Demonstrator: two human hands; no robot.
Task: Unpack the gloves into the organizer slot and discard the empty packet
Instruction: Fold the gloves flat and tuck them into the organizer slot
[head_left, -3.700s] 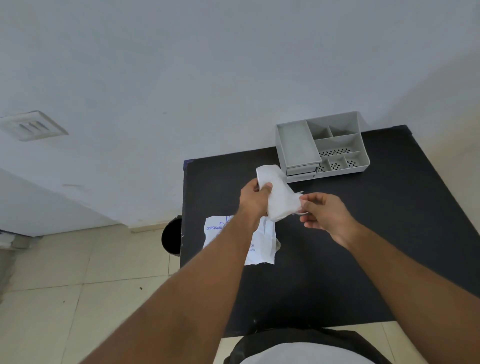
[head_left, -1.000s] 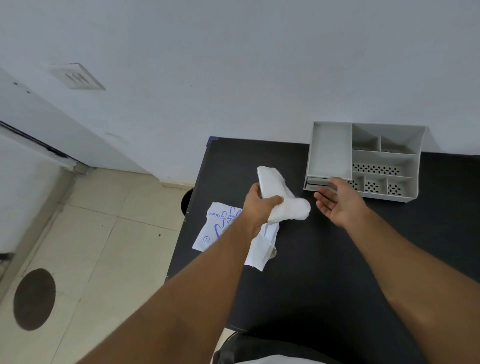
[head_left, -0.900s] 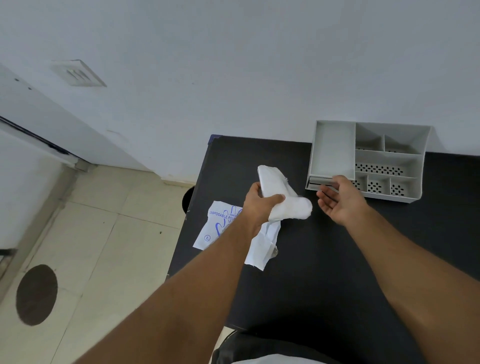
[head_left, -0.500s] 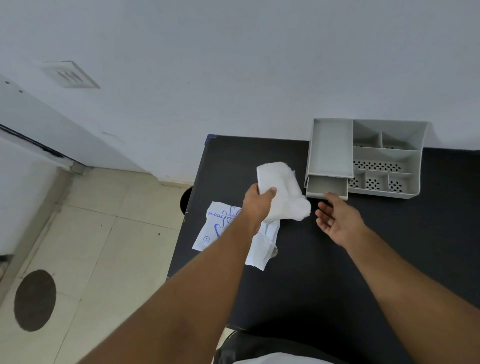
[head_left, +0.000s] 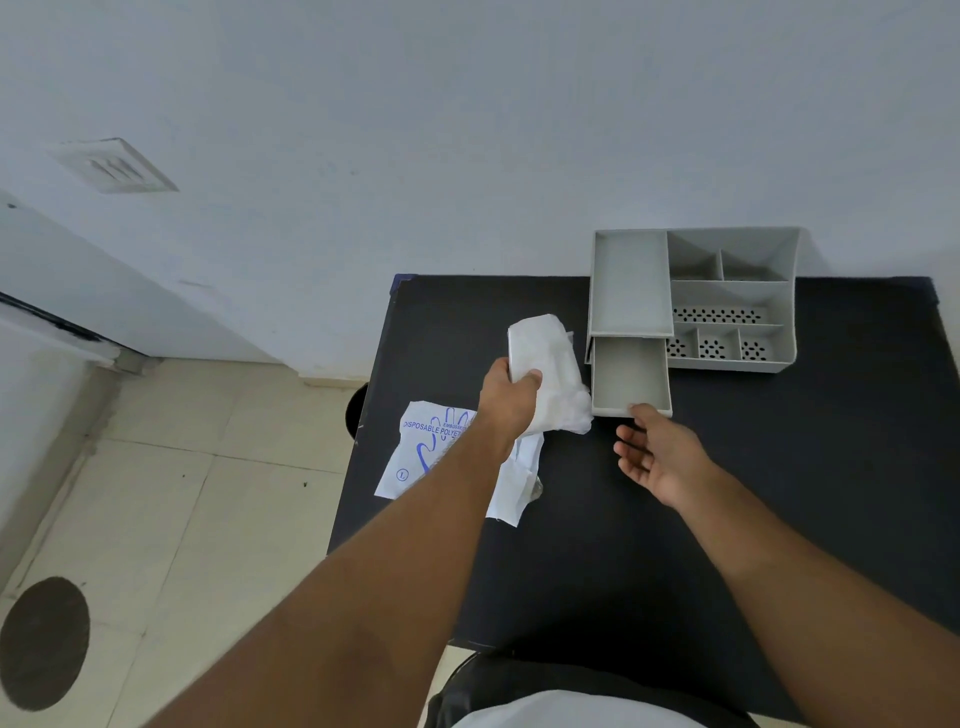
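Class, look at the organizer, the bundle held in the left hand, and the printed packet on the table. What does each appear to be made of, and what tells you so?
Organizer: likely moulded grey plastic, matte; uniform colour, thin walls, punched holes.
Bundle of gloves: apparently thin translucent white plastic film; it crumples softly in the left hand.
Packet: thin white film or paper, blue print reading "DISPOSABLE POLYET..."; creased, lying flat.

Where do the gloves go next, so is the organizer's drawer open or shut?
Open. The drawer is pulled out from under the organizer tray, its bare floor showing, right hand at its front edge.
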